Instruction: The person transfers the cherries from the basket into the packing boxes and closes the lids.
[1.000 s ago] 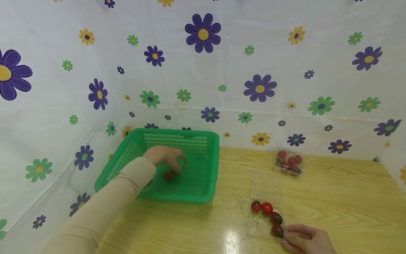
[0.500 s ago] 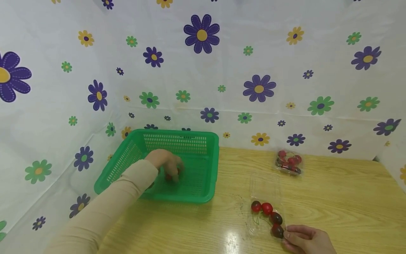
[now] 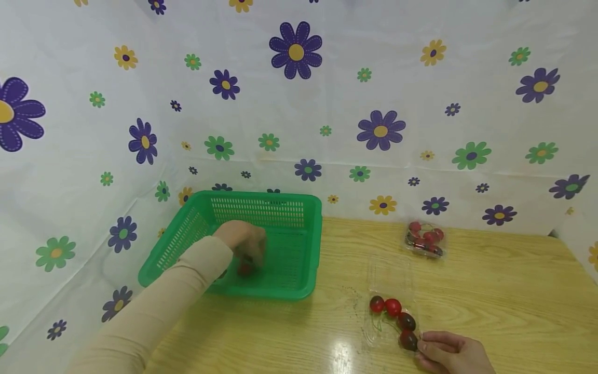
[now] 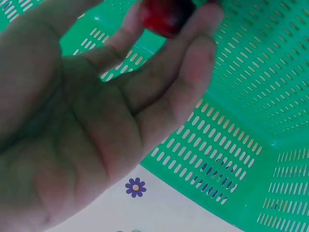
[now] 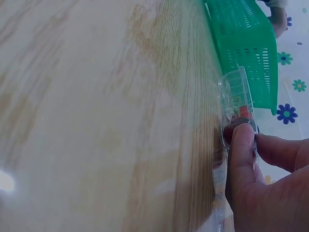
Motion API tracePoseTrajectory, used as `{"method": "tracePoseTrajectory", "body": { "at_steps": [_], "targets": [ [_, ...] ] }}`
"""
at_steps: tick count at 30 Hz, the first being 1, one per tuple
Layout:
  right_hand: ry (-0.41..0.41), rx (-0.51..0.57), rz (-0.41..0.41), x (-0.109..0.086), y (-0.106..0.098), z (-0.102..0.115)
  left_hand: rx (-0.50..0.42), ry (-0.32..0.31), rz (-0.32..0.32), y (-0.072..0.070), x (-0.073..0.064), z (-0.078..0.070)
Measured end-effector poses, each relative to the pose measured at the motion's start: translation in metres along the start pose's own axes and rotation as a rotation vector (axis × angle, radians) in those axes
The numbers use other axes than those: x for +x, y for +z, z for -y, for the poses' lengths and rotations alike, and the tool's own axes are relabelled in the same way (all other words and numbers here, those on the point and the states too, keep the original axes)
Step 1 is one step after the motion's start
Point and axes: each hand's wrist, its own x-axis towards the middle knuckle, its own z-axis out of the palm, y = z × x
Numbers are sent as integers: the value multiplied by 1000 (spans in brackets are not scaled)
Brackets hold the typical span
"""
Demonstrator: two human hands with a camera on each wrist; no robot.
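Observation:
My left hand (image 3: pixel 245 241) reaches down into the green plastic basket (image 3: pixel 313 280), a little blurred in the head view. In the left wrist view its curled fingers hold a dark red cherry (image 4: pixel 166 17); the thumb's tip is out of frame. Another cherry (image 3: pixel 245 268) shows just below the hand in the head view. At the lower right my right hand (image 3: pixel 455 353) pinches the near right edge of an opened clear plastic box (image 3: pixel 380 337). Several cherries (image 3: pixel 393 307) with stems lie in that box, and its lid (image 3: pixel 390 270) is folded back flat, away from me.
A second clear box (image 3: pixel 425 240), filled with cherries, stands farther back on the wooden table (image 3: pixel 504 291). White cloth (image 3: pixel 336 98) with a flower print hangs behind the table and at its sides. The basket's slotted walls rise around my left hand.
My left hand has dipped slightly lower in the basket and its fingers have drawn in around the cherries. The right hand and the opened box have stayed in place.

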Motion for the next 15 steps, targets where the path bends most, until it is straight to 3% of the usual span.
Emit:
{"method": "tracePoseTrajectory", "body": {
  "at_steps": [5,9,15],
  "targets": [
    [6,9,24,0,-2,0,36,-24,-34,1,0,-1],
    [11,14,44,2,-4,-1,4,-53,-74,0,0,-3],
    [11,14,82,4,-8,-3,-17,-28,-98,-1,1,-1]
  ]
}}
